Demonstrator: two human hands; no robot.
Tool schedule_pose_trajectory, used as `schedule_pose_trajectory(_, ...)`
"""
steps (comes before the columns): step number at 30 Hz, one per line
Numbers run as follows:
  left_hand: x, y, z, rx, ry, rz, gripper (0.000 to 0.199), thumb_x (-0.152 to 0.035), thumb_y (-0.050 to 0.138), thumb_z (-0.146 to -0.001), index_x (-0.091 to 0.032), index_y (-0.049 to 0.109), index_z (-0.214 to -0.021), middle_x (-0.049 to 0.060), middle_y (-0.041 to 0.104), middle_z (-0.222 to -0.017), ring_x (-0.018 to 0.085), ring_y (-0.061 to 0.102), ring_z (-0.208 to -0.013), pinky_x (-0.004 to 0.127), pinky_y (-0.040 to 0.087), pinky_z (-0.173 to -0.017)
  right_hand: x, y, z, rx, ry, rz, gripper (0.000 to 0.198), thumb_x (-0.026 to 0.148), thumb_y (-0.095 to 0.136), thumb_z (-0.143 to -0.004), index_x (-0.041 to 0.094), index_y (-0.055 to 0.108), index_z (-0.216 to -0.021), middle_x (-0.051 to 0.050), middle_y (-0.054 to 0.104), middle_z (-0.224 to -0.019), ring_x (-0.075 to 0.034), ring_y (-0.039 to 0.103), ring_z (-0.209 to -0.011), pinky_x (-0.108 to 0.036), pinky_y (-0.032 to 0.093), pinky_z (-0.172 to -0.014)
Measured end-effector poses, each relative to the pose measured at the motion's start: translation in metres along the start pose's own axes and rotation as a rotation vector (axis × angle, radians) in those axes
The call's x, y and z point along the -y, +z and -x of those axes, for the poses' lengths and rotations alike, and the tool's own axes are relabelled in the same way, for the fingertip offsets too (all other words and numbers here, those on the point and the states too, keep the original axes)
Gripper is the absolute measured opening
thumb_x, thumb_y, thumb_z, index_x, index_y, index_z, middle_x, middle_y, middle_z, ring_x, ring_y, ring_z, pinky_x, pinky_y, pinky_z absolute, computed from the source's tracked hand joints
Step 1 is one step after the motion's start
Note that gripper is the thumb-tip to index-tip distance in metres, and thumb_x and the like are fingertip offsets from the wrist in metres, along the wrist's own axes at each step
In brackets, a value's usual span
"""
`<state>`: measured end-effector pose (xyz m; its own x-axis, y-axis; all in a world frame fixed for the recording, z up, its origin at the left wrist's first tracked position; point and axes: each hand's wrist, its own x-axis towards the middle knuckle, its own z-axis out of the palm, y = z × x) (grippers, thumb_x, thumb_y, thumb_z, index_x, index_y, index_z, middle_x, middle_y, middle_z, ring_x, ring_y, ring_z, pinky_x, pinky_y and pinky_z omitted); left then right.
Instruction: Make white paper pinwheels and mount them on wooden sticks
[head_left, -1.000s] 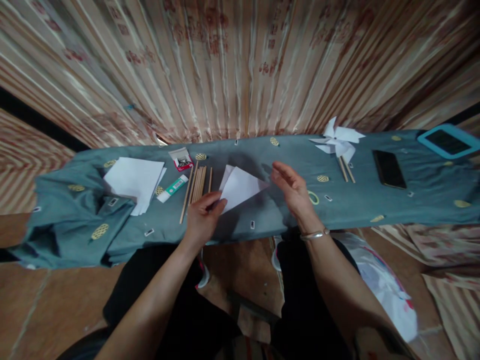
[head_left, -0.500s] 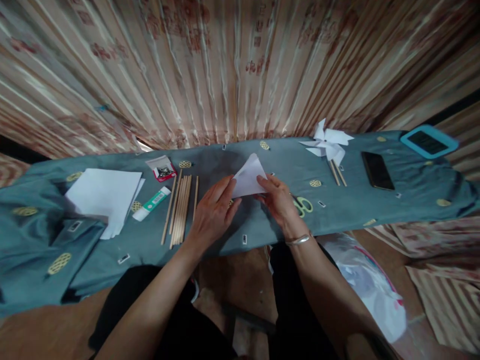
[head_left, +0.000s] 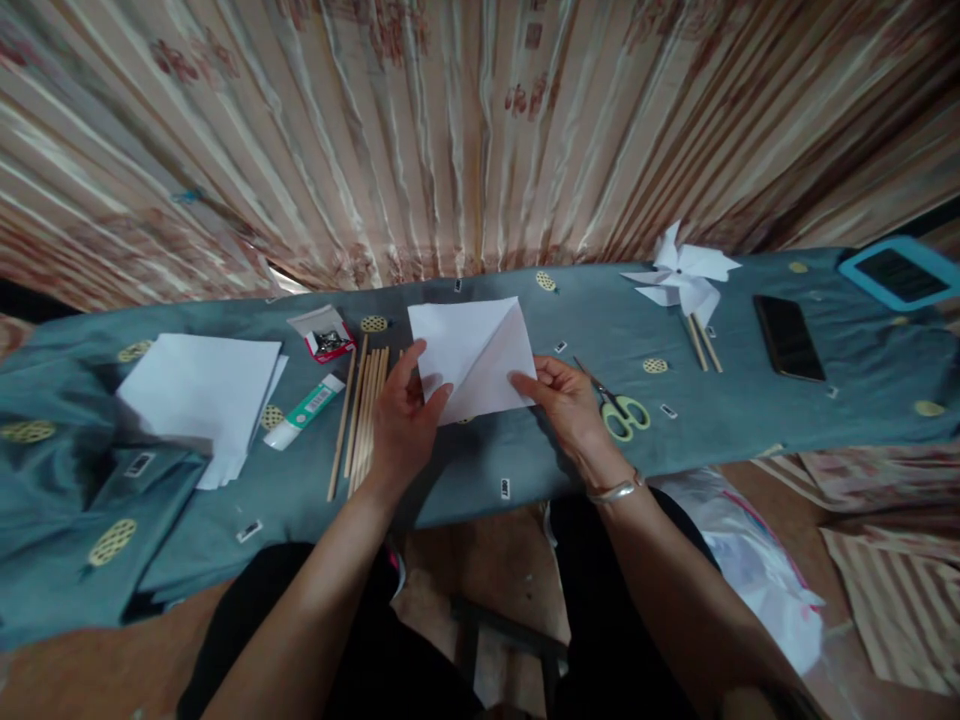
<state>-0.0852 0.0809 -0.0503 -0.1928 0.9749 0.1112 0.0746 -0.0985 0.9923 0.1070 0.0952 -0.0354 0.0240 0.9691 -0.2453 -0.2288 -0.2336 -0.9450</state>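
Between my hands is a white sheet of paper, opened out to a square with a diagonal crease from its upper right to its lower left corner. My left hand grips the left side and lower left corner, thumb on top. On the right edge, my right hand pinches the sheet with the thumb above and the fingers beneath. Green-handled scissors lie just right of my right hand. Close by my left hand lie several wooden sticks, partly covered by it.
A stack of white paper, a glue stick and a small red-and-white box of metal pins lie to the left. Rightward are white paper pinwheels on sticks, a phone and a blue-framed device. A curtain hangs behind.
The folded paper triangle has been opened out into a creased square. My left hand has moved slightly left with its edge, and the whole view has shifted a little.
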Motion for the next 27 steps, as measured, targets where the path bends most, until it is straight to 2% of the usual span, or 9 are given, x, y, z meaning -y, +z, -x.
schedule_pose_trajectory(2,-0.002,0.003,-0.001,-0.036,-0.053,0.150,0.080,-0.024,0.077,-0.070,-0.025,0.045,-0.143,0.011,0.061,-0.139,0.024,0.067,-0.112,0.036,0.057,-0.094,0.001,0.002,0.001,0.010,0.001,-0.013,0.040,0.047,0.091,-0.052,0.025,0.071,-0.078,0.003,0.076,-0.073,-0.015,0.065,-0.061,-0.030,0.054,-0.065)
schedule_pose_trajectory(4,-0.007,0.005,0.000,-0.057,-0.117,0.255,0.088,-0.024,0.079,-0.067,-0.026,0.040,-0.147,0.011,0.062,-0.138,0.024,0.067,-0.113,0.035,0.056,-0.092,0.001,0.003,0.002,0.027,-0.002,-0.030,0.038,0.044,0.091,-0.053,0.025,0.071,-0.079,0.003,0.077,-0.074,-0.015,0.066,-0.062,-0.030,0.054,-0.066)
schedule_pose_trajectory(6,-0.012,0.005,0.002,-0.011,-0.207,0.303,0.077,-0.027,0.079,-0.069,-0.021,0.050,-0.140,0.010,0.068,-0.130,0.025,0.069,-0.108,0.034,0.057,-0.090,0.002,0.003,0.003,0.045,-0.014,-0.045,0.035,0.043,0.091,-0.055,0.025,0.071,-0.079,0.004,0.077,-0.075,-0.015,0.066,-0.062,-0.030,0.054,-0.067)
schedule_pose_trajectory(8,-0.014,0.003,0.003,0.075,-0.284,0.295,0.055,-0.034,0.079,-0.071,-0.015,0.066,-0.120,0.011,0.075,-0.110,0.026,0.071,-0.097,0.034,0.057,-0.085,0.002,0.003,0.004,0.064,-0.029,-0.044,0.033,0.042,0.091,-0.057,0.025,0.072,-0.079,0.004,0.077,-0.075,-0.014,0.066,-0.062,-0.030,0.054,-0.067)
schedule_pose_trajectory(10,-0.014,0.002,0.004,0.119,-0.315,0.229,0.039,-0.040,0.078,-0.071,-0.012,0.073,-0.098,0.009,0.077,-0.090,0.025,0.071,-0.086,0.033,0.056,-0.077,0.002,0.003,0.005,0.075,-0.035,-0.016,0.032,0.042,0.090,-0.058,0.025,0.072,-0.078,0.004,0.077,-0.075,-0.015,0.066,-0.062,-0.031,0.055,-0.067)
schedule_pose_trajectory(16,-0.011,-0.001,0.009,0.087,-0.200,-0.125,0.026,-0.038,0.071,-0.078,-0.015,0.071,-0.067,0.001,0.063,-0.059,0.017,0.057,-0.060,0.025,0.042,-0.055,-0.002,0.000,0.009,0.049,-0.014,0.069,0.031,0.044,0.088,-0.060,0.026,0.073,-0.080,0.003,0.076,-0.075,-0.016,0.065,-0.061,-0.031,0.053,-0.060)
schedule_pose_trajectory(22,-0.017,0.000,0.013,0.057,-0.143,-0.172,0.026,-0.035,0.069,-0.075,-0.016,0.068,-0.057,-0.003,0.051,-0.050,0.012,0.043,-0.050,0.023,0.029,-0.046,-0.010,-0.003,0.011,-0.005,-0.099,0.292,0.027,0.046,0.083,-0.066,0.025,0.070,-0.076,0.003,0.071,-0.068,-0.015,0.058,-0.057,-0.029,0.044,-0.054)
schedule_pose_trajectory(25,-0.017,-0.002,0.010,0.028,-0.138,-0.162,0.021,-0.033,0.069,-0.075,-0.017,0.071,-0.061,-0.001,0.058,-0.053,0.015,0.049,-0.054,0.023,0.035,-0.048,-0.005,-0.009,0.013,-0.020,-0.189,0.463,0.026,0.050,0.075,-0.076,0.024,0.071,-0.080,0.002,0.069,-0.067,-0.016,0.057,-0.059,-0.029,0.043,-0.056)
schedule_pose_trajectory(27,-0.017,-0.004,0.007,0.014,-0.116,-0.173,0.019,-0.032,0.068,-0.076,-0.018,0.073,-0.066,0.000,0.064,-0.058,0.017,0.055,-0.058,0.024,0.041,-0.051,0.003,-0.021,0.013,-0.084,-0.285,0.582,0.029,0.052,0.068,-0.083,0.024,0.072,-0.086,-0.001,0.071,-0.072,-0.019,0.062,-0.065,-0.032,0.046,-0.062)
